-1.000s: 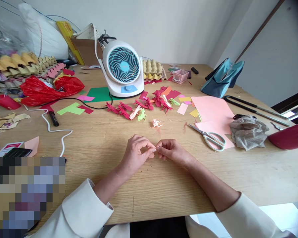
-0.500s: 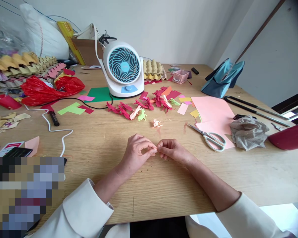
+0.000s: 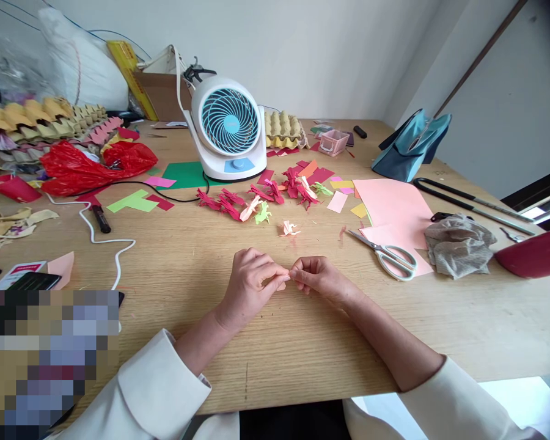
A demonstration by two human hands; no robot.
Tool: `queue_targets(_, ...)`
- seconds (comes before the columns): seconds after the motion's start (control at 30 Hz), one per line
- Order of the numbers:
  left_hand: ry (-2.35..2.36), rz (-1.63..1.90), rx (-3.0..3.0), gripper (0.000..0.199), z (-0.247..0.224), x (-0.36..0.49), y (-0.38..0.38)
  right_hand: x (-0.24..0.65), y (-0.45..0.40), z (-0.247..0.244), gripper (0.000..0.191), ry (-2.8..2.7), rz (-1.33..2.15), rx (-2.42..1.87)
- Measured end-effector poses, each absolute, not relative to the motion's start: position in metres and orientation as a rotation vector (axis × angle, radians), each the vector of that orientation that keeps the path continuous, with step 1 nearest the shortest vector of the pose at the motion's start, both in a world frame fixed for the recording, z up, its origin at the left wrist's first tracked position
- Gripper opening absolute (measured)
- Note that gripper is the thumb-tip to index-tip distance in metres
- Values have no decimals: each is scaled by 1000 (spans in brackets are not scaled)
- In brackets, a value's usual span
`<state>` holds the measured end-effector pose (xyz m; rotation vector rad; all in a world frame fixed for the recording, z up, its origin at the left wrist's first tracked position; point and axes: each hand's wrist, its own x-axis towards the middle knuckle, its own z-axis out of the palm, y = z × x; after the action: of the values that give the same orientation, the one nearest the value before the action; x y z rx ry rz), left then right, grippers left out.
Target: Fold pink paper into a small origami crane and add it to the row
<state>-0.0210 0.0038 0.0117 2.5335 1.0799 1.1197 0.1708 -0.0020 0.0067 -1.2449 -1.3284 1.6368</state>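
Observation:
My left hand (image 3: pixel 253 281) and my right hand (image 3: pixel 318 278) meet over the table, thumbs and fingertips pinched together. Between them is a small piece of pale pink paper (image 3: pixel 282 286), mostly hidden by the fingers; its folded shape cannot be made out. Just beyond the hands lies a small pale pink folded paper figure (image 3: pixel 288 228). Farther back sits a cluster of folded paper figures, mostly red (image 3: pixel 228 205), with a light green one (image 3: pixel 263 212) at its front.
White-handled scissors (image 3: pixel 392 256) lie on pink paper sheets (image 3: pixel 389 201) to the right, beside a crumpled grey cloth (image 3: pixel 458 244). A white fan (image 3: pixel 231 122) stands behind the figures. Left are a red plastic bag (image 3: pixel 91 165), a black marker (image 3: pixel 101 219) and a white cable (image 3: pixel 118 269).
My left hand has shifted very slightly, and a little more of the pink paper shows below its fingertips. Both hands keep their pinch, and the things on the table have not moved.

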Motion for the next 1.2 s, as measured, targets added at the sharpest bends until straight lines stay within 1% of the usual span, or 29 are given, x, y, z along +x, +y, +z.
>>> queue_targets(0.17,1082,1084,2556,10,12,-20,3,171,-3,7,44,-1338,1635,-1264)
queue_targets(0.53,1123,962,2662,19,12,-21,2,172,-3,5,44,-1354,1631,-1230)
queue_targets(0.8,1123,894,2816,18,18,-19,0,172,-3,4,44,-1350,1617,-1271)
queue_targets(1.0,1145,847,2943,15,18,-18,-1,172,-3,0,45,-1385,1612,-1222)
queue_targets(1.2,1183,783,3004,16,19,-17,-3,172,-3,1,47,-1389,1620,-1219)
